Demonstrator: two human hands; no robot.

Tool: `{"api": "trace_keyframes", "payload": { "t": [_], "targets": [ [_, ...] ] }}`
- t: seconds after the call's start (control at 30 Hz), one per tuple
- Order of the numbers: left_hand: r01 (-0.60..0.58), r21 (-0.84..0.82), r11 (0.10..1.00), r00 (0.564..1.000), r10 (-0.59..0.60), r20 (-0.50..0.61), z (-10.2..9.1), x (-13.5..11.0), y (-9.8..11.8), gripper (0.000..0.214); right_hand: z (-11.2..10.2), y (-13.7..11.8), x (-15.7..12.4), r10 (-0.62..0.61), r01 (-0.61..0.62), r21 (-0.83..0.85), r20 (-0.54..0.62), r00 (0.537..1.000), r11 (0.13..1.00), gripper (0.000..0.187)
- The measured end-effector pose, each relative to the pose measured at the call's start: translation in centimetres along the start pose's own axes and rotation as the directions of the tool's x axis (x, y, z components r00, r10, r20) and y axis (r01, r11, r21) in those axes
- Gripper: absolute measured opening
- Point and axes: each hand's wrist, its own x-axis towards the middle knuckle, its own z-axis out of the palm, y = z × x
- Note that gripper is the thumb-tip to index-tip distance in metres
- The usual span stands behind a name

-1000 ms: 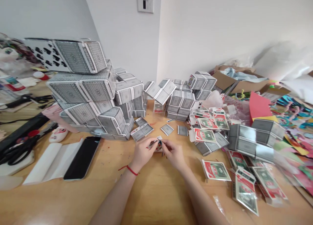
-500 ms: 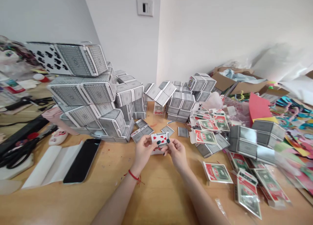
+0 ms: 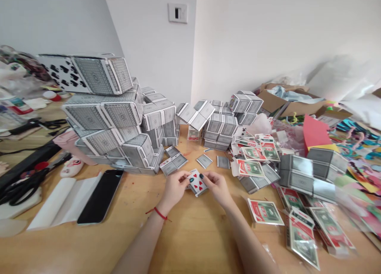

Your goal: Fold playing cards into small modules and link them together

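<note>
Both of my hands meet at the middle of a wooden table (image 3: 190, 230) and pinch a small bundle of playing cards (image 3: 197, 183), its red-hearts face turned up. My left hand (image 3: 173, 188) grips the bundle's left edge; a red string circles that wrist. My right hand (image 3: 216, 186) grips the right edge, thumb on top. Loose grey-backed cards (image 3: 204, 160) lie just beyond my fingers. A tall stack of cubes made from folded cards (image 3: 104, 111) rises at the left. A smaller cluster of such cubes (image 3: 222, 119) sits behind the hands.
A black phone (image 3: 99, 196) and folded white paper (image 3: 61, 202) lie at the left, with black scissors (image 3: 20, 184) further left. Red-and-green card boxes (image 3: 263, 211) and wrappers spread at the right. Coloured paper scraps (image 3: 357, 147) and a cardboard box (image 3: 285, 99) fill the far right.
My hands lifted the cards and showed the hearts face, then lowered them toward the table and tilted the bundle. The view shifted slightly.
</note>
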Motion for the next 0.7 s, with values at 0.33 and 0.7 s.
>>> {"api": "trace_keyframes", "payload": {
  "t": [0.33,0.7],
  "targets": [
    [0.164,-0.404,0.9,0.977,-0.205,-0.061,1.3,-0.1,0.3,0.038,2.1,0.6,-0.3,-0.049,0.098,0.16,-0.285,0.957,0.982,0.026],
    [0.054,-0.27,0.961,0.976,-0.108,-0.189,2.2,-1.0,-0.1,0.02,3.5,0.2,-0.9,0.069,-0.038,0.325,-0.084,0.994,0.945,0.026]
  ]
}}
